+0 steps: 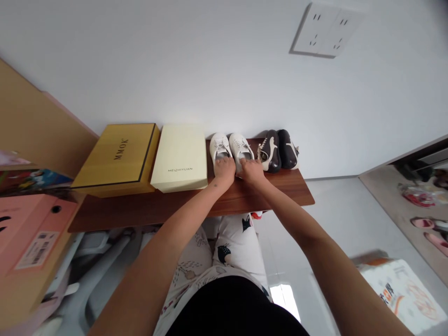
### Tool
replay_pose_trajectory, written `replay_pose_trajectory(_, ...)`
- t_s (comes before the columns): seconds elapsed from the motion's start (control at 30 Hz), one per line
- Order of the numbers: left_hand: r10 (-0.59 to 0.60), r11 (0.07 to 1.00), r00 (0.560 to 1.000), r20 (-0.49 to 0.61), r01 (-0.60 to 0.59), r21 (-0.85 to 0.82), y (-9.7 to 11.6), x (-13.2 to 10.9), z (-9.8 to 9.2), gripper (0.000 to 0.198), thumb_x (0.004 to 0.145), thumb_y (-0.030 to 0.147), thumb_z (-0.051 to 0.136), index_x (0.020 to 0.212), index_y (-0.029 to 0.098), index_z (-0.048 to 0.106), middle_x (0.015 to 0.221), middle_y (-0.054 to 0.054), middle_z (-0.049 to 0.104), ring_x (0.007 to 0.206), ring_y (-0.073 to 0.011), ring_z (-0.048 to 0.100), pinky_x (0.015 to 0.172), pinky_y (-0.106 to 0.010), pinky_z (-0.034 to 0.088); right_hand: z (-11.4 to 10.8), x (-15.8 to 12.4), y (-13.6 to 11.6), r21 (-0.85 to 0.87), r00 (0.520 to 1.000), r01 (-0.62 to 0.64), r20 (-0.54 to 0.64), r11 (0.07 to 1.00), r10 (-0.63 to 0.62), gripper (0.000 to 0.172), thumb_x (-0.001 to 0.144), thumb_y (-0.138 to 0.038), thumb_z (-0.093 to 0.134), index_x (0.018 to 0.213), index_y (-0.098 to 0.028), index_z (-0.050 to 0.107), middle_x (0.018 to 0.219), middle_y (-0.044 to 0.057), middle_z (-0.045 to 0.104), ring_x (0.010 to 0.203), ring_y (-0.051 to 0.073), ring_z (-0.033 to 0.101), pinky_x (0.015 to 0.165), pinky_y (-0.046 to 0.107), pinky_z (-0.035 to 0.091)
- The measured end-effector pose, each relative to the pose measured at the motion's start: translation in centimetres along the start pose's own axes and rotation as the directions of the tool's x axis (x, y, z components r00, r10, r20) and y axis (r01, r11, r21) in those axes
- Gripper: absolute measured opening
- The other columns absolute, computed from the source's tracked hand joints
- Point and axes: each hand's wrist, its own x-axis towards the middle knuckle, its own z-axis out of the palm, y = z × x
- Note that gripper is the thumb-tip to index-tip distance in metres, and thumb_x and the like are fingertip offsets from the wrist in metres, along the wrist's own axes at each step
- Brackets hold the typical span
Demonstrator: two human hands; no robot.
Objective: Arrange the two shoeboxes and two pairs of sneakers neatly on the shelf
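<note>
Two white lace-up sneakers stand side by side on a dark reddish-brown wooden shelf [241,200], toes toward the wall. My left hand [225,170] grips the heel end of the left white sneaker [219,142], fingers curled into its opening. In the same way my right hand [252,171] is closed on the heel of the right white sneaker [238,142]. Both heels are largely hidden behind my hands. Just right of them sits a pair of dark brown and cream shoes [272,150]. On the left, a pale yellow shoebox [182,151] lies near the white pair.
A mustard box [121,154] lies at the shelf's left end. A pink box [30,233] stands in the left foreground. The white wall [210,70] backs the shelf and carries sockets [324,30]. On the floor at right are a white package [402,289] and pink slippers [423,223].
</note>
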Motion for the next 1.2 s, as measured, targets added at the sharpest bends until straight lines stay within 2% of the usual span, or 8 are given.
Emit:
replay_pose_trajectory(0.5, -0.008, 1.000, 1.000, -0.012, 0.008, 0.007, -0.9, -0.5, 0.2, 0.027, 0.093, 0.016, 0.052, 0.115, 0.004, 0.062, 0.112, -0.026, 0.063, 0.113, -0.0361, 0.059, 0.098, -0.045, 0.040, 0.4, 1.1, -0.8, 0.032, 0.997, 0.068, 0.035, 0.997, -0.069, 0.043, 0.082, -0.031, 0.074, 0.116, -0.009, 0.059, 0.113, 0.022, 0.071, 0.105, 0.034, 0.065, 0.092, 0.039, 0.042)
replay_pose_trajectory(0.63, -0.002, 1.000, 0.999, -0.038, 0.001, -0.012, -0.4, -0.9, -1.0, 0.028, 0.093, 0.014, 0.050, 0.118, 0.006, 0.059, 0.117, -0.026, 0.061, 0.116, -0.0370, 0.056, 0.099, -0.047, 0.040, -0.1, -0.3, 0.7, 0.126, 0.992, 0.118, -0.059, 0.985, -0.111, 0.044, 0.087, -0.030, 0.069, 0.124, -0.011, 0.057, 0.123, 0.020, 0.066, 0.113, 0.034, 0.060, 0.097, 0.040, 0.041)
replay_pose_trajectory(0.8, 0.069, 0.985, 0.996, -0.050, -0.076, -0.153, 2.4, -1.0, -3.0, 0.029, 0.092, 0.011, 0.052, 0.121, 0.009, 0.056, 0.123, -0.022, 0.058, 0.123, -0.0355, 0.052, 0.103, -0.046, 0.038, -0.4, -3.8, 7.0, 0.332, 0.963, 0.151, -0.261, 0.931, -0.064, 0.038, 0.092, -0.033, 0.059, 0.124, -0.013, 0.060, 0.121, 0.017, 0.065, 0.113, 0.032, 0.058, 0.102, 0.043, 0.043)
replay_pose_trajectory(0.87, 0.155, 0.944, 0.988, -0.010, -0.151, -0.292, 4.3, -0.5, -2.7, 0.037, 0.090, 0.018, 0.061, 0.126, 0.012, 0.052, 0.126, -0.020, 0.057, 0.124, -0.0333, 0.052, 0.104, -0.043, 0.039, -0.2, -4.8, 10.8, 0.394, 0.947, 0.099, -0.320, 0.914, 0.035, 0.036, 0.091, -0.034, 0.059, 0.121, -0.015, 0.061, 0.119, 0.017, 0.065, 0.114, 0.032, 0.058, 0.104, 0.045, 0.043)
replay_pose_trajectory(0.97, 0.232, 0.842, 0.972, 0.042, -0.179, -0.509, 7.4, 0.5, -0.6, 0.055, 0.088, 0.027, 0.067, 0.137, 0.016, 0.045, 0.133, -0.018, 0.055, 0.128, -0.0300, 0.051, 0.106, -0.040, 0.039, 0.6, -5.5, 16.8, 0.474, 0.887, -0.110, -0.351, 0.873, 0.302, 0.045, 0.086, -0.037, 0.065, 0.124, -0.014, 0.060, 0.123, 0.019, 0.063, 0.120, 0.034, 0.056, 0.106, 0.050, 0.042)
replay_pose_trajectory(1.03, 0.178, 0.805, 0.981, 0.072, -0.103, -0.585, 9.3, 1.3, 1.5, 0.065, 0.086, 0.029, 0.070, 0.142, 0.014, 0.040, 0.138, -0.020, 0.051, 0.134, -0.0312, 0.047, 0.109, -0.040, 0.037, 1.5, -5.6, 20.2, 0.549, 0.823, -0.293, -0.271, 0.783, 0.498, 0.061, 0.078, -0.042, 0.073, 0.128, -0.011, 0.057, 0.128, 0.022, 0.061, 0.122, 0.035, 0.055, 0.106, 0.051, 0.042)
replay_pose_trajectory(1.1, 0.067, 0.785, 0.993, 0.098, 0.008, -0.620, 10.8, 2.0, 3.6, 0.076, 0.082, 0.030, 0.075, 0.145, 0.011, 0.037, 0.143, -0.024, 0.047, 0.139, -0.0343, 0.043, 0.111, -0.043, 0.034, 2.6, -5.6, 22.5, 0.657, 0.787, -0.403, -0.105, 0.637, 0.607, 0.075, 0.068, -0.046, 0.080, 0.128, -0.009, 0.056, 0.127, 0.023, 0.061, 0.117, 0.034, 0.058, 0.101, 0.049, 0.046)
replay_pose_trajectory(1.2, -0.045, 0.739, 0.989, 0.141, 0.128, -0.661, 12.2, 3.0, 5.9, 0.081, 0.078, 0.030, 0.080, 0.144, 0.009, 0.038, 0.143, -0.026, 0.048, 0.136, -0.0355, 0.047, 0.110, -0.043, 0.036, 4.3, -5.4, 23.6, 0.815, 0.832, -0.370, 0.078, 0.446, 0.549, 0.070, 0.060, -0.051, 0.083, 0.113, -0.011, 0.060, 0.107, 0.015, 0.068, 0.097, 0.026, 0.064, 0.088, 0.040, 0.052)
